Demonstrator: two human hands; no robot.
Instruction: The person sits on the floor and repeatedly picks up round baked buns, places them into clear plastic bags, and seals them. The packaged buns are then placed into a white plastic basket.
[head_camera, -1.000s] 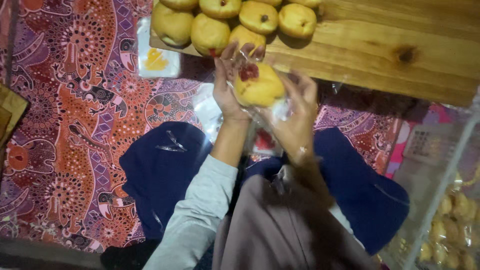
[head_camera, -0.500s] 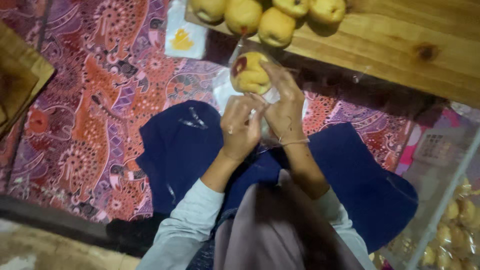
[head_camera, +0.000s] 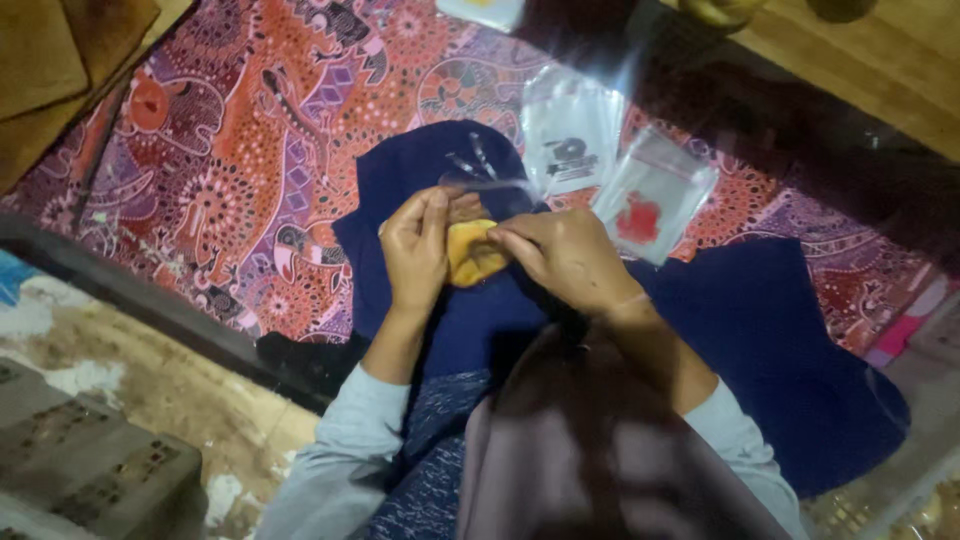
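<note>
Two hands meet over the person's lap, near the middle of the view. The left hand is curled around the left side of one yellow bun, fingers bent and closed against it, while the right hand closes over the bun's right side from above, its fingers folded down on the top edge. The single bun sits between both palms, held just above a dark blue cloth that covers the lap. A thin clear plastic wrap rises from the bun toward the far side, and whether the bun lies wholly inside it cannot be told. Beyond the hands, two loose clear plastic bags lie on the patterned red and purple cloth: one with a dark printed mark, and to its right one with a red printed mark, their edges just beside each other. At the far edge one small white dish is partly cut off. In the far right corner a wooden counter carries two rounded yellowish pieces at the frame edge, mostly out of view. At the near left stands one grey block on a rough floor.
</note>
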